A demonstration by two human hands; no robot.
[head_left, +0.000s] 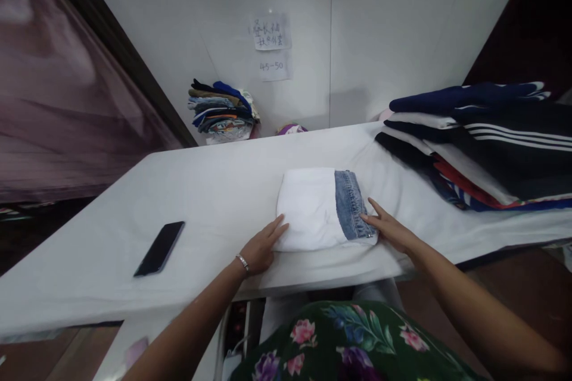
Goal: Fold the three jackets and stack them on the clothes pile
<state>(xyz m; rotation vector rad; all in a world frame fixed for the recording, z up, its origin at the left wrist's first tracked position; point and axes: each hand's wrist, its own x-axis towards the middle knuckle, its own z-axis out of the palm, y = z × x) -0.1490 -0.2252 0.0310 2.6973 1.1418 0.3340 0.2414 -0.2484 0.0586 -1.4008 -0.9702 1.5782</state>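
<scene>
A folded garment (313,208), white with a blue denim band along its right side, lies on the white table (214,190) in front of me. My left hand (263,247) rests flat with stretched fingers at the garment's near left corner; a bracelet circles that wrist. My right hand (389,227) lies open at the near right corner, fingertips touching the denim band. Neither hand holds anything.
A black phone (159,247) lies on the table to the left. A pile of dark striped clothes (482,143) fills the right end. A small stack of folded clothes (222,112) stands by the back wall under paper notes (271,33).
</scene>
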